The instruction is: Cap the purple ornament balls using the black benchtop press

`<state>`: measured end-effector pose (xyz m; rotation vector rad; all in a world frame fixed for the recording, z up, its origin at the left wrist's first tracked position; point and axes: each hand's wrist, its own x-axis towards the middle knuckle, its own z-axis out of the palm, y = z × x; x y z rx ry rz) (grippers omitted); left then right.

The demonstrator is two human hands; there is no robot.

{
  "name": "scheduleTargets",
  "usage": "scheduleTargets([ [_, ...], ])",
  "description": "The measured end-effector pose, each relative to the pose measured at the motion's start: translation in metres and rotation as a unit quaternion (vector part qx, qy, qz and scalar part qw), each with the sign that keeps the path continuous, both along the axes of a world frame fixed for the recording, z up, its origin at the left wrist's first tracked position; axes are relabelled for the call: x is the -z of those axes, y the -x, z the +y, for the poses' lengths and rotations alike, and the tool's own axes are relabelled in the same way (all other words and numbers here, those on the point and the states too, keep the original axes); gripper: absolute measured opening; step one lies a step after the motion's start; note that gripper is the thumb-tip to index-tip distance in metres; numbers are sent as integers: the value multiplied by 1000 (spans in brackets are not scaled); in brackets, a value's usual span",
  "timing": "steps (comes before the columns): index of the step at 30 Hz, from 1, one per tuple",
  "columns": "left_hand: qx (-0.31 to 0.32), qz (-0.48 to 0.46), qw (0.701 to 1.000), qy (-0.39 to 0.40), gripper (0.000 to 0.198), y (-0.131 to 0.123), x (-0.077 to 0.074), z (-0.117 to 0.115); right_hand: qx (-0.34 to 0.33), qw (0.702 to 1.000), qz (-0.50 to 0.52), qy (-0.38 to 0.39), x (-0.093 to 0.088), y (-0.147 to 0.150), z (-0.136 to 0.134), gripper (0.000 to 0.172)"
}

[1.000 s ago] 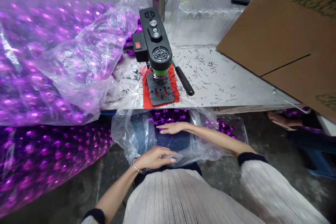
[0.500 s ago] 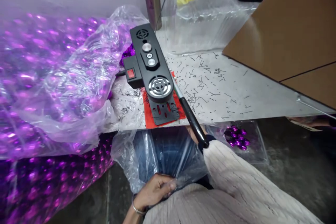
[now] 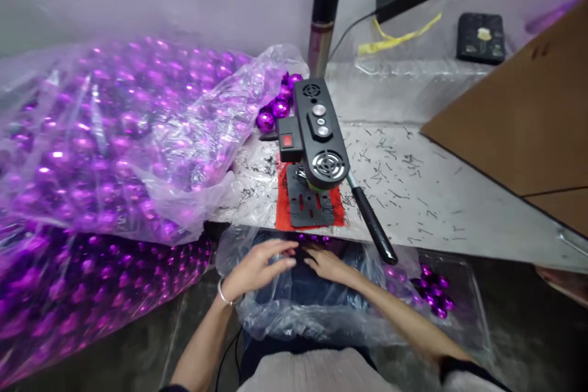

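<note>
My left hand [image 3: 266, 263], with a bracelet at the wrist, reaches over my lap with its thumb apart from the fingers and nothing visible in it. Close beside it my right hand [image 3: 328, 264] has its fingers stretched toward the left one, also visibly holding nothing. Just beyond the fingertips, under the table edge, several shiny purple balls [image 3: 315, 238] show partly. Clear plastic [image 3: 316, 318] lies across my lap beneath both hands. Above them on the table stands a black lever device [image 3: 321, 128] with a red switch, its base plate on a red sheet [image 3: 339, 205].
The device's black handle [image 3: 374, 223] juts past the table edge above my right forearm. A large clear bag of purple balls [image 3: 114, 135] fills the left. Cardboard [image 3: 514, 110] slants in at right. A tumbler [image 3: 321, 27] stands behind. Short black bits [image 3: 413, 162] litter the table.
My left hand has left the plastic at my waist and moved up toward the table edge. My right hand, mostly hidden before, now shows beside it. The view has shifted.
</note>
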<state>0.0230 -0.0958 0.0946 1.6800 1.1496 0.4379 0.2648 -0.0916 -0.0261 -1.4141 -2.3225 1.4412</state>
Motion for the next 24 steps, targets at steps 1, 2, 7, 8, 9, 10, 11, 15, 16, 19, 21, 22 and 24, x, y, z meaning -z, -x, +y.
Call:
scheduleTargets([
  [1,-37,11,997,-61,39,2,-6,15,-20,1000,2,1,-6,-2,-5,43],
  [2,-86,25,988,-125,36,5,-10,31,-43,999,15,4,-14,-7,-10,44],
  [7,-244,152,914,-285,36,19,-7,106,-33,992,118,-30,-67,-23,-20,44],
  [8,-254,185,902,-296,37,22,-4,115,-27,989,140,-45,-78,-18,-17,42],
  [9,-259,212,891,-306,40,24,-1,121,-25,984,165,-61,-88,-11,-13,40],
  [10,-262,234,881,-317,44,27,1,123,-26,978,191,-76,-97,0,-8,39],
  [11,-265,249,872,-327,48,29,3,124,-27,971,218,-91,-105,14,-2,38],
  [15,-295,309,843,-327,51,42,-1,115,-7,935,307,-179,-127,85,32,41],
  [16,-309,323,836,-319,51,48,-5,114,3,925,322,-200,-129,104,43,41],
  [19,-352,329,820,-309,52,73,-22,119,37,911,344,-225,-132,154,74,41],
  [21,-369,314,813,-323,54,95,-33,128,51,907,351,-227,-130,176,87,42],
  [22,-371,306,812,-331,55,106,-36,134,53,907,352,-226,-128,184,90,43],
  [24,-367,293,815,-341,57,126,-37,146,46,910,347,-222,-121,192,88,44],
])
